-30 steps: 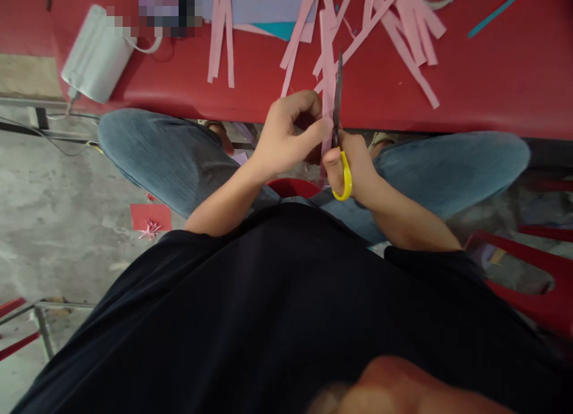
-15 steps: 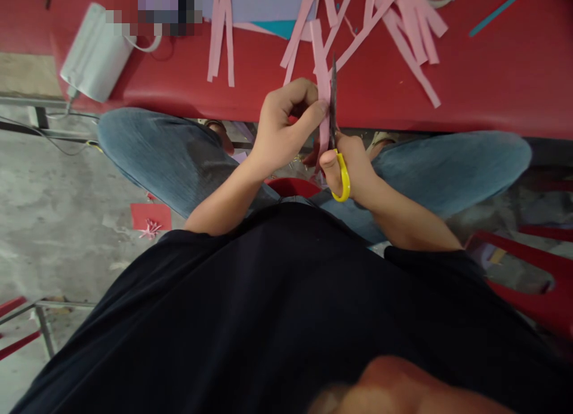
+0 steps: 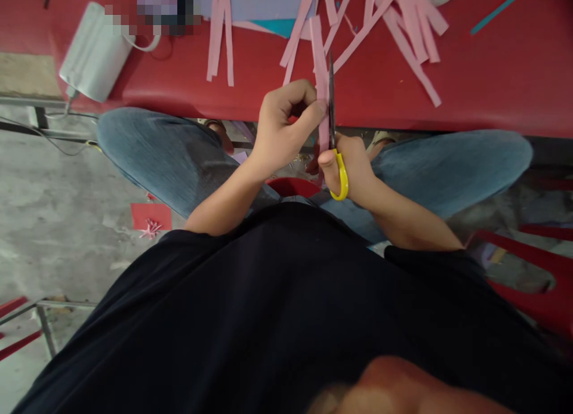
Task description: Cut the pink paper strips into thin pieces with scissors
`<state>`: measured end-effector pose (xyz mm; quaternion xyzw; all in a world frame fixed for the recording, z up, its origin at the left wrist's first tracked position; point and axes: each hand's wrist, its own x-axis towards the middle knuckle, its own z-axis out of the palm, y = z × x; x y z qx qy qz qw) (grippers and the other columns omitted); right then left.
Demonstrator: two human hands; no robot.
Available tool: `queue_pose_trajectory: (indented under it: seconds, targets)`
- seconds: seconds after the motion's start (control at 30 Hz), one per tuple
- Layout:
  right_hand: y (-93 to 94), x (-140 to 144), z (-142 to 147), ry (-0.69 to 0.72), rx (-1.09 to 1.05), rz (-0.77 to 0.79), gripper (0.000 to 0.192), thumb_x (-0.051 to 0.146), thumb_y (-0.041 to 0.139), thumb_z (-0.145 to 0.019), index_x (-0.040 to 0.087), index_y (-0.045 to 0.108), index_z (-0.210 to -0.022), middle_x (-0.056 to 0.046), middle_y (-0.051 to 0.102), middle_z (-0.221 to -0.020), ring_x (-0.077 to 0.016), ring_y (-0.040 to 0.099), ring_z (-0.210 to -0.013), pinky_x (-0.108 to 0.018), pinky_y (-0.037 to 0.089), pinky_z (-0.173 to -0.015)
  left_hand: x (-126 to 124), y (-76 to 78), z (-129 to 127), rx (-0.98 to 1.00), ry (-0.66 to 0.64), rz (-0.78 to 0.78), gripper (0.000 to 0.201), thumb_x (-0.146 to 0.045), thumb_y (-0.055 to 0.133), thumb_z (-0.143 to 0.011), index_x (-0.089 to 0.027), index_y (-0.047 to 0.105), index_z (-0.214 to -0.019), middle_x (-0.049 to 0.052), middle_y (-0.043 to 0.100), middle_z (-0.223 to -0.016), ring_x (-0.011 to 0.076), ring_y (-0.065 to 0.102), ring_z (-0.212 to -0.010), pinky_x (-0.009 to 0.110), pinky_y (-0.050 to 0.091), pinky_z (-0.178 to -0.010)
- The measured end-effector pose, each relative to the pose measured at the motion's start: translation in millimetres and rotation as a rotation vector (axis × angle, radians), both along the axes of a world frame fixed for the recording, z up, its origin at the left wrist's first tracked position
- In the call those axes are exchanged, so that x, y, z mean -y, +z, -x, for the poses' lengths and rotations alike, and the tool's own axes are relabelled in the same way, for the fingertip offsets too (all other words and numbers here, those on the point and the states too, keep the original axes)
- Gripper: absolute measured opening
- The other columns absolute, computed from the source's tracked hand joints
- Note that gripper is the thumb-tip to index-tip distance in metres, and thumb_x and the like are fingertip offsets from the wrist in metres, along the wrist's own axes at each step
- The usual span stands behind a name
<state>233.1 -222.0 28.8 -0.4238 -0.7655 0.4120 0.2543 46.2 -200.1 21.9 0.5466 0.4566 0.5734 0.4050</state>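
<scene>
My left hand (image 3: 286, 124) is closed in a pinch, thumb against curled fingers, and has hold of a pink strip (image 3: 319, 53) that stands up beyond the fingertips and runs down between both hands. My right hand (image 3: 357, 163) is wrapped around scissors (image 3: 332, 107), the thumb through the yellow loop; the blades point away from me, close along the right edge of the strip. The blades show edge-on, so I cannot tell how far apart they are. The step in hand, in my judgement, is a lengthwise cut or trim of this strip; the next move appears to call for a steady left pinch, the strip kept straight against the blades, and left fingertips clear of the cutting line. On the red desk (image 3: 492, 86), just beyond my hands, lie loose pink strips (image 3: 414, 35), with further pink lengths (image 3: 218, 38) ahead and to the left of my left hand. Beyond these is a lilac sheet (image 3: 255, 2) with a teal piece (image 3: 276, 27) at its near edge. A thin blue strip (image 3: 501, 9) lies well to the right of my right hand. A white device (image 3: 96, 53) with a cable rests far left of my left hand. Brands, labels, writing: none legible on the device, scissors or paper; a pixelated patch beside the device hides its contents.
</scene>
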Motion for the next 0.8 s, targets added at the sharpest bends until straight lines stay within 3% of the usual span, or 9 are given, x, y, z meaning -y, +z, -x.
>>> queue_pose_trajectory:
  seconds: [0.17, 0.3, 0.5, 0.6, 0.7, 0.8]
  targets:
    - [-1.1, 0.0, -0.3, -0.028, 0.017, 0.031, 0.087, 0.104, 0.038, -0.093, 0.025, 0.073, -0.092, -0.010, 0.073, -0.068, -0.0312, 0.079, -0.074, -0.038, 0.053, -0.058, 0.3, -1.4, -0.1, -0.036, 0.016, 0.045, 0.047, -0.055, 0.071, -0.106, -0.026, 0.055, -0.072, 0.002, 0.048, -0.076, 0.0187, 0.056, -0.075, 0.036, 0.049, -0.069]
    - [-1.5, -1.6, -1.1, -0.025, 0.037, 0.005, 0.088, 0.106, 0.036, -0.092, 0.025, 0.071, -0.088, -0.009, 0.070, -0.064, -0.0305, 0.077, -0.069, -0.038, 0.050, -0.056, -1.1, -2.6, -0.3, -0.006, -0.006, -0.035, 0.050, -0.060, 0.071, -0.106, -0.029, 0.054, -0.071, 0.002, 0.047, -0.073, 0.0176, 0.044, -0.069, 0.038, 0.043, -0.067]
    - [-4.1, -3.4, -0.2, -0.035, 0.029, -0.026, 0.086, 0.107, 0.038, -0.090, 0.025, 0.066, -0.083, -0.005, 0.063, -0.060, -0.0246, 0.065, -0.056, -0.039, 0.046, -0.056, -5.2, -2.0, 0.5, 0.020, -0.020, -0.032, 0.063, -0.075, 0.072, -0.102, -0.028, 0.050, -0.068, 0.002, 0.042, -0.069, 0.0175, 0.036, -0.068, 0.039, 0.037, -0.066]
    - [-4.0, -3.1, 1.3, -0.088, -0.011, -0.062, 0.083, 0.104, 0.041, -0.093, 0.025, 0.062, -0.078, -0.004, 0.060, -0.061, -0.0226, 0.060, -0.058, -0.039, 0.045, -0.057, -4.9, -1.9, 0.5, 0.025, -0.007, -0.034, 0.062, -0.073, 0.075, -0.101, -0.027, 0.050, -0.067, 0.002, 0.044, -0.068, 0.0178, 0.035, -0.067, 0.038, 0.036, -0.065]
    - [-4.1, -3.4, 0.2, -0.142, -0.068, -0.031, 0.079, 0.099, 0.040, -0.098, 0.025, 0.063, -0.081, -0.004, 0.060, -0.065, -0.0233, 0.062, -0.063, -0.040, 0.047, -0.059, -2.7, -0.9, 0.5, -0.002, 0.027, 0.000, 0.054, -0.061, 0.073, -0.106, -0.027, 0.052, -0.070, 0.002, 0.049, -0.072, 0.0182, 0.044, -0.070, 0.038, 0.042, -0.069]
    - [-5.3, -5.5, -4.2, -0.094, -0.085, 0.017, 0.082, 0.098, 0.029, -0.100, 0.026, 0.066, -0.089, -0.006, 0.065, -0.072, -0.0257, 0.068, -0.071, -0.042, 0.053, -0.064, -1.3, 1.2, 2.0, -0.011, 0.046, 0.025, 0.047, -0.049, 0.072, -0.109, -0.026, 0.054, -0.071, 0.002, 0.052, -0.073, 0.0183, 0.054, -0.074, 0.037, 0.048, -0.073]
